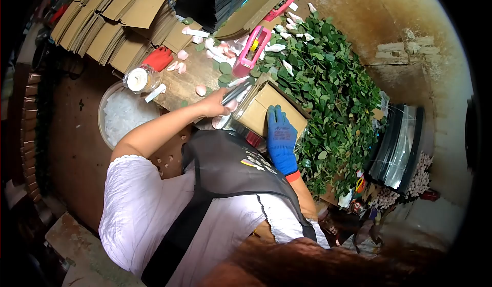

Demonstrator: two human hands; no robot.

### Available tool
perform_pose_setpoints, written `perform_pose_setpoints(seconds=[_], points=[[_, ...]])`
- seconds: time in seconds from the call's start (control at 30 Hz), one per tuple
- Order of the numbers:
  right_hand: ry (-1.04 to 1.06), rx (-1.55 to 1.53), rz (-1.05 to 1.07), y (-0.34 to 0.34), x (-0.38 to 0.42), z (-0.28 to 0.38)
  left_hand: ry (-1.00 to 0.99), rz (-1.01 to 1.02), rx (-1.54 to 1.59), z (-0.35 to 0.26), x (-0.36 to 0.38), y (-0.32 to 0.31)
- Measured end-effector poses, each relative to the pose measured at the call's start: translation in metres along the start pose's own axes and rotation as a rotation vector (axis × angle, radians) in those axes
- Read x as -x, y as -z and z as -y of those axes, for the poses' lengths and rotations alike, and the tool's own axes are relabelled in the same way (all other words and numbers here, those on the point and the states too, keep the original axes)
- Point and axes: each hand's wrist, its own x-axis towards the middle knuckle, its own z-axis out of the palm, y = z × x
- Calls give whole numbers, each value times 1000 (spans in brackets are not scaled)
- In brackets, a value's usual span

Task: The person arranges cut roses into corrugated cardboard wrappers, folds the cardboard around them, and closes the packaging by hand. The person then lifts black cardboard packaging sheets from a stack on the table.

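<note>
The left hand [212, 102] was closed around a slim grey thing [236, 93], too small in view to name surely; it angled up past the fingers toward the cardboard [260, 107]. The right hand, in a blue glove [282, 133], was unclenched, its fingers straight and laid over the cardboard's face. Its thumb was hidden, so any pinch under the edge could not be told.

The cardboard lay tilted between the two hands, just beside the left grip and under the right palm. Pale pink buds [231, 105] showed next to the left fingers, close to the cardboard's near side. Beyond the left grip stood a pink dispenser [240, 68], and past the cardboard, on the far side from the left hand, spread the leafy stems [333, 87].

The step in hand seemed to be steadying the cardboard with the glove while the left hand worked at its side. From that hold, a further move called for even, light pressure from the right palm, so the cardboard kept its angle, and for care with the left grip, so the grey thing did not crush the buds.
</note>
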Motion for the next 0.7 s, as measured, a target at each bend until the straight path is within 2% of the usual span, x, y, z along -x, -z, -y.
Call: perform_pose_setpoints(seconds=[0.03, 0.1, 0.13, 0.23, 0.37, 0.5, 0.6, 0.7], points=[[-1, 6, 4, 1, 0, 1, -53, 29, -11, -4, 1, 5], [6, 25, -1, 1, 1, 2, 15, 124, -213, -22, 0, 14], [14, 39, -13, 0, 2, 1, -19, 99, -291, -22, -3, 13], [17, 26, -3, 0, 2, 0, -80, 293, -147, -40, -6, 32], [5, 55, 6, 1, 1, 3, -113, 244, -425, -44, -20, 28], [6, 60, 19, 3, 0, 3, -42, 144, -697, -48, -19, 20], [18, 32, 9, 0, 1, 0, -56, 181, -512, -43, -15, 23], [28, 20, -3, -5, 3, -2, -198, 247, -208, -36, 4, 45]])
